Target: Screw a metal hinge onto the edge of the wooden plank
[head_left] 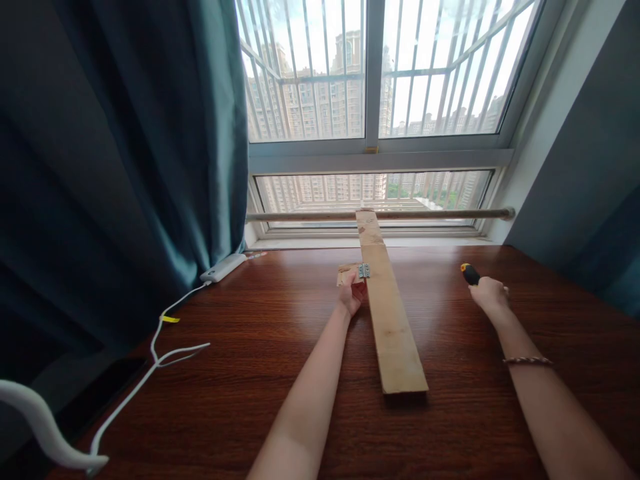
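The left hand (353, 293) closes on the small wooden piece (345, 275), its thumb close by the metal hinge (364, 271), and the right hand (490, 293) wraps round a dark tool handle (470, 274) with an orange-yellow end. We take the left grip as a steadying one: the hinge spans the small piece and the left edge of the long board (397, 327), so a hold here would probably stop the two parts from shifting against each other. How the hidden fingers sit beneath, we cannot tell.

The right hand is well apart from the board, out over the tabletop (465, 413), perhaps so that the joint is free of the tool; its working end is not clear to us. The long board lies lengthwise in front of us, between the forearms, its far end reaching the rail (440, 215) by the window; this likely puts the hinge within easy reach of both hands. We see the power strip (224, 268) and its white cable (154, 340) off to the left, well away from the wood.
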Action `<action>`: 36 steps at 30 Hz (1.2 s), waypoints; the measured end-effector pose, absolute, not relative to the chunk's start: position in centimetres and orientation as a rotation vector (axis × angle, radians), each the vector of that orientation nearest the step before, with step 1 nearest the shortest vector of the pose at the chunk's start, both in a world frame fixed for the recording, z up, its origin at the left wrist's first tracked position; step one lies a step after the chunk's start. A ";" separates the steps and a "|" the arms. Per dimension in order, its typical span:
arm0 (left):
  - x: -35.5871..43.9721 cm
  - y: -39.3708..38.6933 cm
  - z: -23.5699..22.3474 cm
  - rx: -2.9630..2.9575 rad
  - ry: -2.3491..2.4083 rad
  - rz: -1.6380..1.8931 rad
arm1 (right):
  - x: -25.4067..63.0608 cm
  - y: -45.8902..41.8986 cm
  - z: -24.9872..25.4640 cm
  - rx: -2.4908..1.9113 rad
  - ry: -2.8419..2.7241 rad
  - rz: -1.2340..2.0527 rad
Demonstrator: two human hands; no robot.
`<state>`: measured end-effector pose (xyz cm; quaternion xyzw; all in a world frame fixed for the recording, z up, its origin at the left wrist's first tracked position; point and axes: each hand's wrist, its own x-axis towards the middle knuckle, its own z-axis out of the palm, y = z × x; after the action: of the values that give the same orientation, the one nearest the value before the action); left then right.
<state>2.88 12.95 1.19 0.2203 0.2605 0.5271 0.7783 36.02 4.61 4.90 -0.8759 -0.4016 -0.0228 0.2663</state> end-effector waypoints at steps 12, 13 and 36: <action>3.3 12.5 1.7 0.587 0.586 1.175 | 20.5 7.1 17.9 -0.948 -0.779 0.666; 3.3 12.5 1.7 0.589 0.597 1.181 | 20.0 7.3 17.3 -0.920 -0.777 0.726; 3.3 13.4 0.8 0.674 0.685 1.343 | 19.0 10.1 13.8 -0.988 -1.035 0.719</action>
<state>3.26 13.41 0.84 0.2999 0.3048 0.5979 0.6780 18.96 10.06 13.84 -0.4428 -0.4638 0.3224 0.6963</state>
